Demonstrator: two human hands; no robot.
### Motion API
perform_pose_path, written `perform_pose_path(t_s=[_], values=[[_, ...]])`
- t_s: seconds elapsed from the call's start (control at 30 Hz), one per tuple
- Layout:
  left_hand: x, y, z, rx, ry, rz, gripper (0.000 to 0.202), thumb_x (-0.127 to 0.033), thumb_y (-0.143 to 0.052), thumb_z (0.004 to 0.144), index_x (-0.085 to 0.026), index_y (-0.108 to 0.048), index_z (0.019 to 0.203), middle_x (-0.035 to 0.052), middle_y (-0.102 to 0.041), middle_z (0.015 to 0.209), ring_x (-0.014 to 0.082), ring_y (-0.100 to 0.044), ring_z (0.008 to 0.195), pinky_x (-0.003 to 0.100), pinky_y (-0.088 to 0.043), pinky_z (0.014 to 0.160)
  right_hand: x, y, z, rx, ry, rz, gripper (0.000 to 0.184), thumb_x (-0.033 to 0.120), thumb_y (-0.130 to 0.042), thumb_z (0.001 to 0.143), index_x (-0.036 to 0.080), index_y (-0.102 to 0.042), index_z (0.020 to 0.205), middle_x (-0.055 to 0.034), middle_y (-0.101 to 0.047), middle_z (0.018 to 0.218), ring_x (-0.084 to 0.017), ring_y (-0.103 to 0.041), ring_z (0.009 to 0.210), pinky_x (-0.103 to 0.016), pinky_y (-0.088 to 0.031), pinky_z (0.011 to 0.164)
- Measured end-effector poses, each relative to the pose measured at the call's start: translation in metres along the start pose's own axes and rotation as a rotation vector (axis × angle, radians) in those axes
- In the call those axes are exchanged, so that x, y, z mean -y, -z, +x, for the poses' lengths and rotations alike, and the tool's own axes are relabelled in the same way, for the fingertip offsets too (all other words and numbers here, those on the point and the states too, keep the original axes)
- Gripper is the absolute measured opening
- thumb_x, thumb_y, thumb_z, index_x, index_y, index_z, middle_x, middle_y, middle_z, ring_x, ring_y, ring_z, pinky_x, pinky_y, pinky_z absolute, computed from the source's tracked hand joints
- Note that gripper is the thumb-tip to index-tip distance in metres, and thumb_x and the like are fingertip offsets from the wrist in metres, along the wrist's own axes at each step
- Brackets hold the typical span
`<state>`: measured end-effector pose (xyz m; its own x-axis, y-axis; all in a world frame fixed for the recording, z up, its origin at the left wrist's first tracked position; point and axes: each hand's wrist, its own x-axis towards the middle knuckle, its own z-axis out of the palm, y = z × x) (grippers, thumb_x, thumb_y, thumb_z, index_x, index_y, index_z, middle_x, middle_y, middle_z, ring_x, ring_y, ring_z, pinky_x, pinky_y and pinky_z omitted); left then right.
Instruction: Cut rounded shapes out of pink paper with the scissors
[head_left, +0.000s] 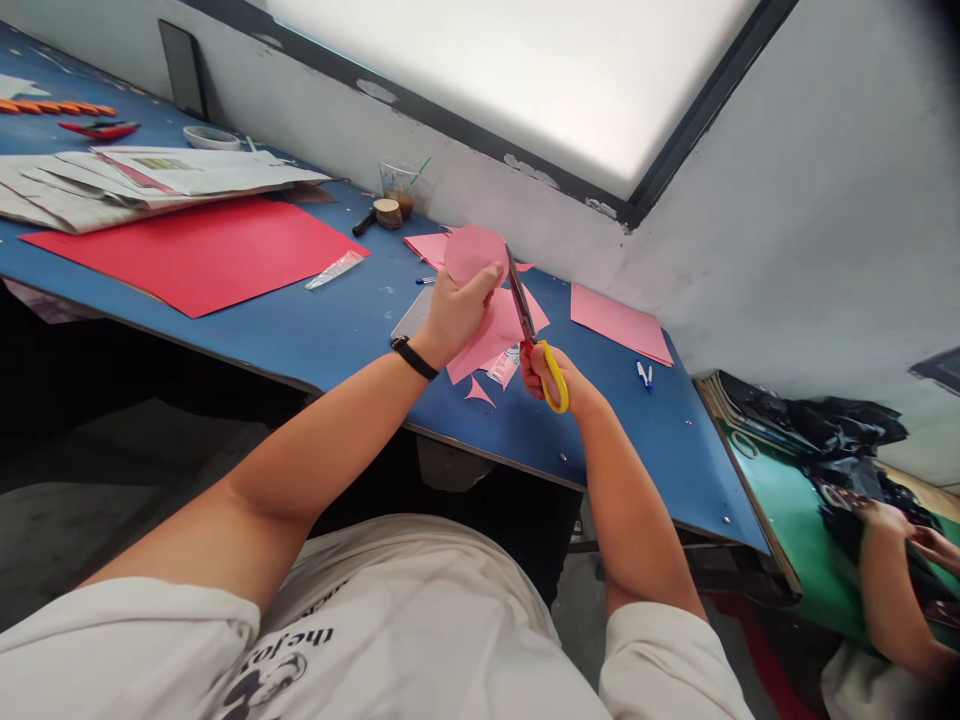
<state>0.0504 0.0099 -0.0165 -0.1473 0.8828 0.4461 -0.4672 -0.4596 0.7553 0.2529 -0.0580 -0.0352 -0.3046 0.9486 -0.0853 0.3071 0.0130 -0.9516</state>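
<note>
My left hand (459, 312) pinches a round piece of pink paper (474, 252) by its lower right edge, thumb on top. In my right hand (551, 370) is a pair of scissors (556, 380) with yellow and red handles, my fingers through the loops. The blades point up and away, with their tips at the right edge of the paper circle; whether they are parted I cannot tell. Below the hands lie a larger pink sheet (480, 350) and a small curved pink scrap (479, 392). A printed packet (502, 366) sits partly under the sheet.
Red card (217, 250) and stacked newspapers (150, 180) cover the left of the blue table (360, 350). A plastic cup (397, 185) stands by the wall. Pink sheets (619, 320) and pens (645, 376) lie right. Another person's hands (892, 525) work at a green table (817, 560).
</note>
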Motion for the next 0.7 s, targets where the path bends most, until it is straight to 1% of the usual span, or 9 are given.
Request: perform_pose_path(t_s=[0.1, 0.2, 0.33, 0.43, 0.57, 0.7], values=[[-0.003, -0.002, -0.001, 0.001, 0.011, -0.012, 0.062, -0.038, -0.096, 0.098, -0.023, -0.052, 0.058, -0.0038, -0.046, 0.061, 0.0115, -0.041, 0.058, 0.033, -0.040, 0.060, -0.003, 0.000, 0.002, -0.003, -0.002, 0.027, 0.097, 0.119, -0.072, 0.069, 0.028, -0.044, 0.087, 0.0083, -0.032, 0.070, -0.011, -0.028, 0.058, -0.028, -0.031, 0.050], [-0.004, -0.002, -0.002, 0.019, -0.001, -0.023, 0.061, -0.037, -0.094, 0.099, -0.022, -0.052, 0.058, -0.0040, -0.044, 0.062, 0.0114, -0.039, 0.059, 0.032, -0.039, 0.060, -0.005, 0.001, 0.003, -0.012, 0.016, 0.025, 0.095, 0.118, -0.072, 0.071, 0.029, -0.045, 0.087, 0.0076, -0.034, 0.069, -0.012, -0.030, 0.058, -0.028, -0.031, 0.049], [-0.001, 0.000, -0.003, 0.039, -0.004, -0.033, 0.059, -0.040, -0.096, 0.096, -0.023, -0.053, 0.060, -0.0034, -0.045, 0.062, 0.0120, -0.041, 0.059, 0.032, -0.039, 0.058, -0.006, 0.002, 0.003, -0.011, 0.044, 0.024, 0.092, 0.116, -0.072, 0.074, 0.029, -0.045, 0.086, 0.0069, -0.035, 0.068, -0.013, -0.031, 0.057, -0.030, -0.032, 0.049], [0.003, 0.002, -0.002, 0.041, 0.015, -0.039, 0.060, -0.042, -0.095, 0.096, -0.023, -0.052, 0.060, -0.0033, -0.045, 0.061, 0.0120, -0.043, 0.058, 0.033, -0.040, 0.057, -0.006, 0.003, 0.002, -0.006, 0.062, 0.032, 0.093, 0.116, -0.072, 0.074, 0.028, -0.044, 0.084, 0.0073, -0.033, 0.068, -0.012, -0.030, 0.056, -0.030, -0.030, 0.049], [0.007, 0.004, 0.001, 0.036, 0.041, -0.052, 0.060, -0.043, -0.096, 0.095, -0.022, -0.051, 0.061, -0.0029, -0.043, 0.063, 0.0116, -0.041, 0.057, 0.033, -0.038, 0.055, -0.008, 0.004, 0.003, -0.009, 0.078, 0.029, 0.090, 0.114, -0.074, 0.076, 0.029, -0.046, 0.084, 0.0067, -0.036, 0.068, -0.013, -0.031, 0.057, -0.031, -0.029, 0.050], [0.005, 0.003, 0.001, 0.041, 0.044, -0.059, 0.058, -0.043, -0.095, 0.094, -0.022, -0.051, 0.062, -0.0025, -0.043, 0.065, 0.0113, -0.039, 0.059, 0.031, -0.036, 0.054, -0.007, 0.006, 0.002, -0.037, 0.059, -0.004, 0.087, 0.111, -0.075, 0.078, 0.029, -0.047, 0.085, 0.0060, -0.037, 0.068, -0.013, -0.033, 0.057, -0.031, -0.032, 0.050]])
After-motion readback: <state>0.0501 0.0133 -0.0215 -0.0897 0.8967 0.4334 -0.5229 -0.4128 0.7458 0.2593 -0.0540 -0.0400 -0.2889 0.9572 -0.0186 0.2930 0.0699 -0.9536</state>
